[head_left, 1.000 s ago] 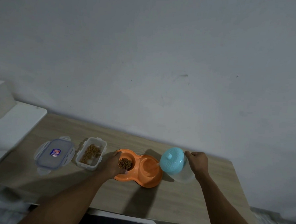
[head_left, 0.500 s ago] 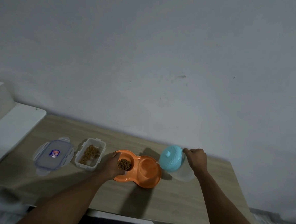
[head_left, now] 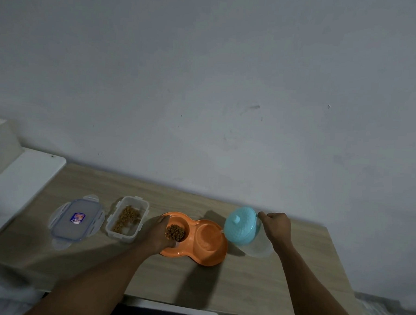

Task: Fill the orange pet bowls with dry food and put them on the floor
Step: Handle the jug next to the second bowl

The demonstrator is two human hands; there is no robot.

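Far left on the wooden surface [head_left: 255, 287]: a clear snap-lock lid [head_left: 76, 220], lying flat. Just beside it, an open clear food container [head_left: 127, 218] with kibble [head_left: 126, 217] left inside. Next, left hand [head_left: 158, 234] curled over the near-left rim of the orange pet bowls [head_left: 194, 238], grip closed on that rim, steadying. 2 joined wells: left one holding a small mound of dry food [head_left: 175, 232], right one apparently taking a thin stream, hard to tell. Right hand [head_left: 276, 229] closed around a tilted clear jug with a teal lid [head_left: 240, 225], just beside the right well. Probably light, rigid, smooth plastic; loose contents likely to slide or spill if tipped. Best held level by both outer rims for the floor.
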